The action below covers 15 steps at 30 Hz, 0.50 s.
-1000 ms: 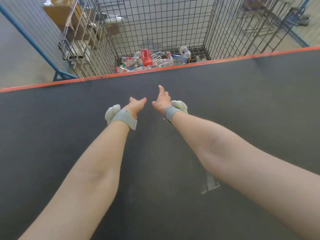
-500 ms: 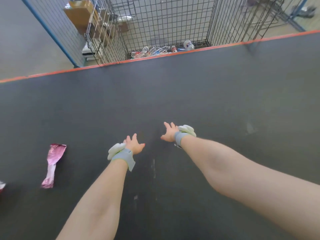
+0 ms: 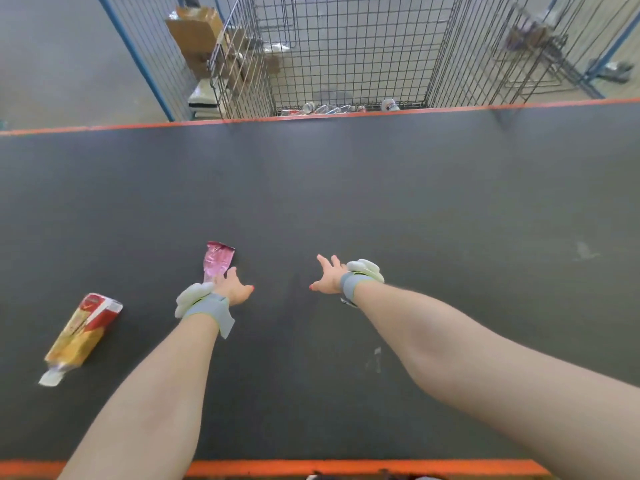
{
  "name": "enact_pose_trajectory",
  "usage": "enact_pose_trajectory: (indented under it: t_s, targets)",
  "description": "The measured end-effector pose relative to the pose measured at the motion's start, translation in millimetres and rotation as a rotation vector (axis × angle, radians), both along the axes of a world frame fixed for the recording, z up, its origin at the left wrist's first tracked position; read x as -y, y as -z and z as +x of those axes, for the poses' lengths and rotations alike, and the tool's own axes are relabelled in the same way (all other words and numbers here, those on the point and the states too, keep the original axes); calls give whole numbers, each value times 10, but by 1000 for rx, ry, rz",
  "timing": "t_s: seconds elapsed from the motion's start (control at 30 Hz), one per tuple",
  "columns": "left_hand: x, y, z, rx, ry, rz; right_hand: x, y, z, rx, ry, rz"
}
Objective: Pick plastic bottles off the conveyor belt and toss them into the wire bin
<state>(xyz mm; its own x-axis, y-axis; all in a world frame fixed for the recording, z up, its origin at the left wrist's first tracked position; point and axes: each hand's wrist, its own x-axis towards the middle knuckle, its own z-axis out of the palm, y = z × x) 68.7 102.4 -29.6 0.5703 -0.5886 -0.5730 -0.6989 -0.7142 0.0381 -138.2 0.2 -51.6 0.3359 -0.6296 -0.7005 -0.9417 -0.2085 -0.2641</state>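
Plastic bottles (image 3: 325, 108) in wire bin (image 3: 346, 46); belt (image 3: 381, 202): one wrapper (image 3: 218, 259), one carton (image 3: 85, 329)

Matt dark conveyor belt (image 3: 346, 202), glossy pink foil wrapper (image 3: 217, 259), metal wire bin (image 3: 346, 57).

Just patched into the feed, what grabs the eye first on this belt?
The left hand and right hand reach out over the dark belt, both open and empty. A pink wrapper lies just past the left hand, and a yellow and red carton lies flat further left. Beyond the far edge, the wire bin holds a few bottles.
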Motion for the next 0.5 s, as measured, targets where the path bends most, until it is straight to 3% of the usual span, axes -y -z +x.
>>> enact_pose_trajectory:
  t_s: [0.2,0.5]
  targets:
    - [-480,108,160,51,-87,66,-264,-37,267,8,-136,14]
    - [-875,261,276,82,-180,88,-564,136,495,61,-156,-10]
